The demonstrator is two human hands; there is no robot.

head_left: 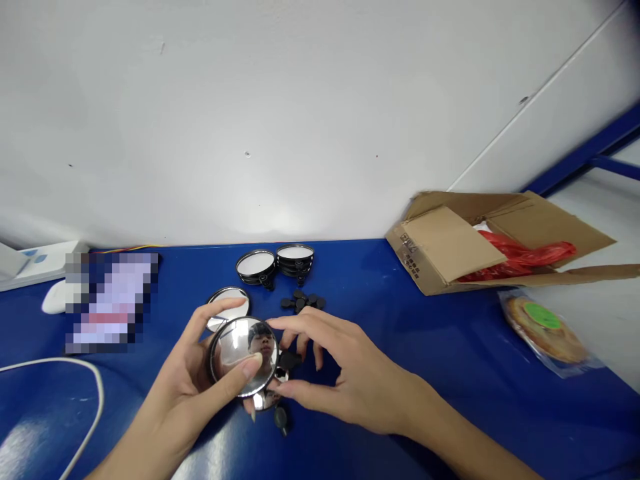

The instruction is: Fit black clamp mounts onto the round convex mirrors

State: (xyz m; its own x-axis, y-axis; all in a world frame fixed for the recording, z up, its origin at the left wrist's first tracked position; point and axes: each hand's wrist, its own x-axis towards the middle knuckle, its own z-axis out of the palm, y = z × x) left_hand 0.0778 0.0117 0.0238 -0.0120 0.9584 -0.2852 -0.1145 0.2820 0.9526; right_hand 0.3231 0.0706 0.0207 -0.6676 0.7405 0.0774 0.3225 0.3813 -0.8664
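A round convex mirror [235, 347] with a black rim is in my left hand [185, 380], its thumb pressed on the shiny face and its fingers around the edge. The thumb and index fingertip of my right hand [345, 367] meet the mirror's right rim, around a black stem [289, 361]. Under the held mirror, another mirror [265, 400] is partly hidden, with a black knob-like piece [281, 419] beside it. One more mirror [227, 303] lies just behind my left hand. Small black joint pieces [303, 302] are heaped beyond my right fingers.
Two stacks of mirrors, a left stack [255, 265] and a right stack [295, 257], stand near the wall on the blue table [360, 280]. An opened cardboard box [440, 247] and a wrapped pastry [545, 330] are right. A blurred-out phone [113, 303] and white cable [97, 393] lie left.
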